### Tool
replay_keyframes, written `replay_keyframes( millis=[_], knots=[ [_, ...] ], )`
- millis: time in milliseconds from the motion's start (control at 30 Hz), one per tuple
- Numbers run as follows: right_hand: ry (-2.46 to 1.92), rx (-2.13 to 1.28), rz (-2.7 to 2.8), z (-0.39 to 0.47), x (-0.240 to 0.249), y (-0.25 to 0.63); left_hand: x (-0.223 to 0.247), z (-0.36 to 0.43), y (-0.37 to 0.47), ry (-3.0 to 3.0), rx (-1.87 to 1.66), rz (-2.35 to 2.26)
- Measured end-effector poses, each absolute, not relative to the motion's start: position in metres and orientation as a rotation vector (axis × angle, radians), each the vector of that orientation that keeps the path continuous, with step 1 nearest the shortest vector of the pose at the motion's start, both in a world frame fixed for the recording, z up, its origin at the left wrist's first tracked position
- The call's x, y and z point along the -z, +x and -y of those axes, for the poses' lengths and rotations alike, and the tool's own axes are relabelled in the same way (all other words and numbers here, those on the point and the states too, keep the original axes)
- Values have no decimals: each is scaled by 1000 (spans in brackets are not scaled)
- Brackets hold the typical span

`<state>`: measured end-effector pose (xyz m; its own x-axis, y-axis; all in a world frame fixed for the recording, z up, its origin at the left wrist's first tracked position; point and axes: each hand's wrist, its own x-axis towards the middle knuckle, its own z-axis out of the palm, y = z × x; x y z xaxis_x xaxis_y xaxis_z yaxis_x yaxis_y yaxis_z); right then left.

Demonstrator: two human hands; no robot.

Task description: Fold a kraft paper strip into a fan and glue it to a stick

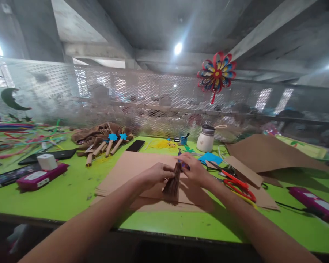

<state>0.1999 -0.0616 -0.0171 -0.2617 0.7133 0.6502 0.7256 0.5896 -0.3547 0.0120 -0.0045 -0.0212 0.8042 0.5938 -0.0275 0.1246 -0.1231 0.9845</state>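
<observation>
Both hands meet over a stack of brown card sheets [131, 171] on the green table [71, 190]. The left hand [155, 174] is closed on the upper part of a brown fringed bundle [173, 184], whose loose strands fan down and toward the person, resting on the card. The right hand [193, 170] pinches the bundle's narrow top from the other side, with something small and blue-purple at its fingertips; what that is cannot be told. So the bundle hangs below and between the two grips, held at its top only. Just right of the right wrist lie red scissors [237, 184] on a card strip. Finished sticks with blue stars [109, 144] lie further back on the left, and a white pot [205, 138] stands behind the hands.
</observation>
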Motion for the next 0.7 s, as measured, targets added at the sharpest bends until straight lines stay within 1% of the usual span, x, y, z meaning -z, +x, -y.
replay_keyframes(
  millis=[67,167,233,300,467,700],
  knots=[
    [-1198,-122,1813,60,23,206,19,5,14,1475,-494,-534],
    [-1264,-456,1620,64,32,214,16,8,15,1319,-554,-462],
    [-1250,-663,1561,68,33,214,16,12,16,1282,-563,-417],
    [-1198,-783,1555,73,30,211,16,17,17,1250,-546,-365],
    [-1119,-865,1512,80,22,203,19,24,15,1234,-553,-331],
    [-1094,-939,1500,83,24,193,19,20,10,1284,-606,-365]
  ],
)
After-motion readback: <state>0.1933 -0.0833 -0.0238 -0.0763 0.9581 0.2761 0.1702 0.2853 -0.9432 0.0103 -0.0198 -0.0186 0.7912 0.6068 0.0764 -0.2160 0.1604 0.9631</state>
